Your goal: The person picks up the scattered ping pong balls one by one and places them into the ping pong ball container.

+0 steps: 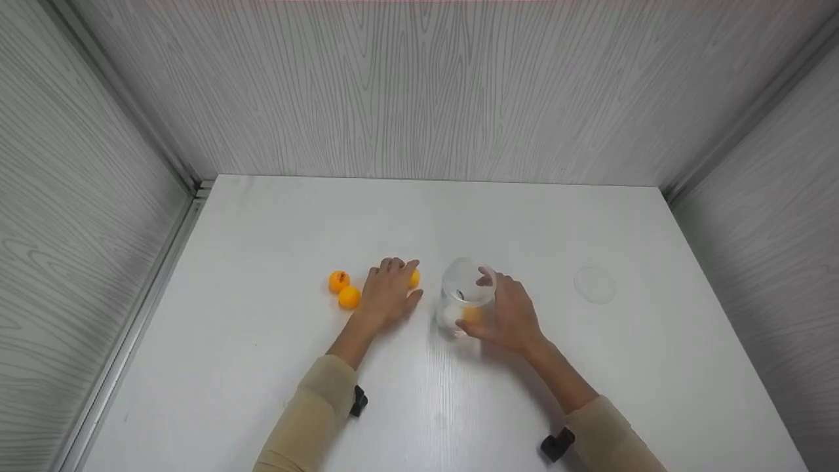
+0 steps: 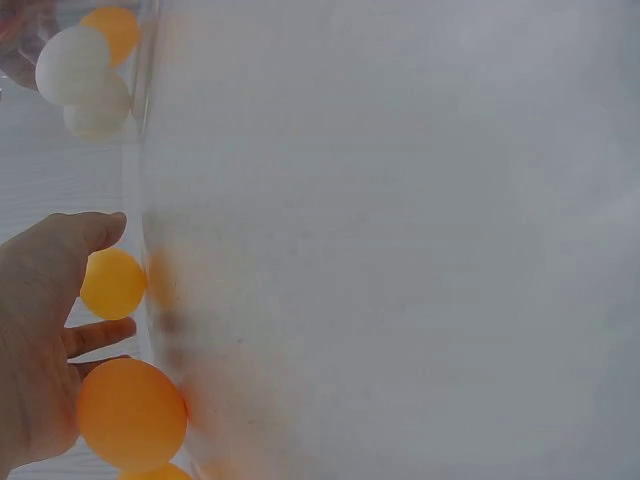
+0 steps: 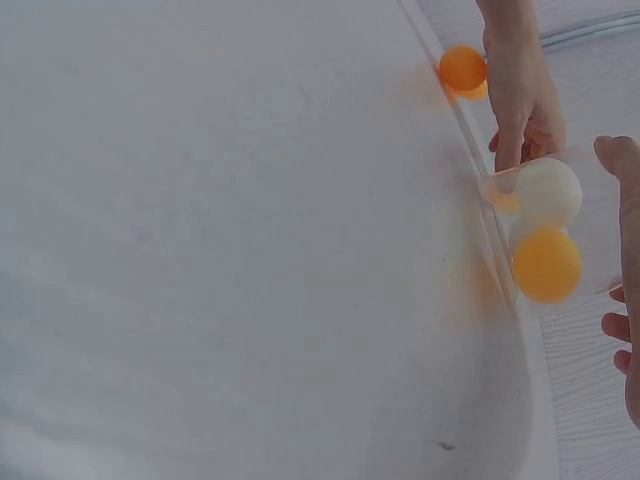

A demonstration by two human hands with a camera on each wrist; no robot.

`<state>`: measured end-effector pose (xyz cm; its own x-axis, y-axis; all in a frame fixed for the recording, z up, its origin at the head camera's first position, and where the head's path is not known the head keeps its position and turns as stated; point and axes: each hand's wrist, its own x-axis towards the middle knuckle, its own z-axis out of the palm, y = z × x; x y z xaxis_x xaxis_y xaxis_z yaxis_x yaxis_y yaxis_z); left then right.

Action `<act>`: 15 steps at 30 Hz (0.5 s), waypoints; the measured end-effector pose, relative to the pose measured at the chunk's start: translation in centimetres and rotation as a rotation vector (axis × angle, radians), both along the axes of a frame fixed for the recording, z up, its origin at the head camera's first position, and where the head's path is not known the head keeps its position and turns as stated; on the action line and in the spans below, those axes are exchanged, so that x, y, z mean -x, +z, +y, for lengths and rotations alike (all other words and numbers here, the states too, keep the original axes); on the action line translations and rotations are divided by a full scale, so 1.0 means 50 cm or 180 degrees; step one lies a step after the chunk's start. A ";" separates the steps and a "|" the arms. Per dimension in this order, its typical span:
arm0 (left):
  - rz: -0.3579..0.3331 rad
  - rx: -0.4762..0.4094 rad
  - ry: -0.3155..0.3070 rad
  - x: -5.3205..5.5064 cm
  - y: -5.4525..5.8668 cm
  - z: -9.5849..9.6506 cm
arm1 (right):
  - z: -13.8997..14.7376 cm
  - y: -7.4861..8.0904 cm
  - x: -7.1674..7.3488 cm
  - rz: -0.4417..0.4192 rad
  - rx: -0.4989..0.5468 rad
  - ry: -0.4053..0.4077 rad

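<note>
My right hand [image 1: 514,313] grips a clear jar [image 1: 449,303] round its side, thumb in front and fingers behind. Inside the jar lie white balls [image 2: 72,65] and an orange ball [image 3: 547,265]. Left of the jar, my left hand [image 1: 387,292] reaches over the table with thumb and fingers spread about a yellow-orange ball [image 2: 113,284]. That ball sits on the table between them; gaps show between it and the thumb and fingers. Two more orange balls [image 1: 339,281] lie just left of the left hand, close together.
A clear round disc [image 1: 595,284] lies flat on the white table [image 1: 275,380], right of the jar. Grey wood-grain panels [image 1: 419,92] stand at the back and both sides. A black device [image 1: 558,445] sits at the right wrist.
</note>
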<state>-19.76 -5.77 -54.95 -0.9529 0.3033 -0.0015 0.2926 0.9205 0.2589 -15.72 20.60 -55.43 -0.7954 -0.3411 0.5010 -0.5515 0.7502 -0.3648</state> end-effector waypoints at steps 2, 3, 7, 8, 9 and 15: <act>0.0038 0.0025 -0.0014 0.000 -0.001 -0.001 | 0.000 0.000 0.000 0.0001 0.0011 0.0000; 0.0058 0.0029 -0.0018 0.000 -0.001 -0.002 | -0.001 0.000 0.000 -0.0012 0.0017 -0.0005; 0.0158 0.0048 -0.0041 0.000 -0.003 -0.004 | -0.001 0.001 -0.001 -0.0056 0.0011 -0.0044; 0.0183 0.0058 -0.0050 0.000 -0.003 -0.004 | -0.002 0.002 -0.001 -0.0072 0.0009 -0.0053; 0.0210 0.0056 -0.0055 -0.001 -0.004 -0.005 | -0.002 0.002 -0.001 -0.0082 0.0002 -0.0061; 0.0285 0.0073 -0.0081 -0.003 -0.006 -0.008 | -0.003 0.004 -0.003 -0.0176 -0.0014 -0.0105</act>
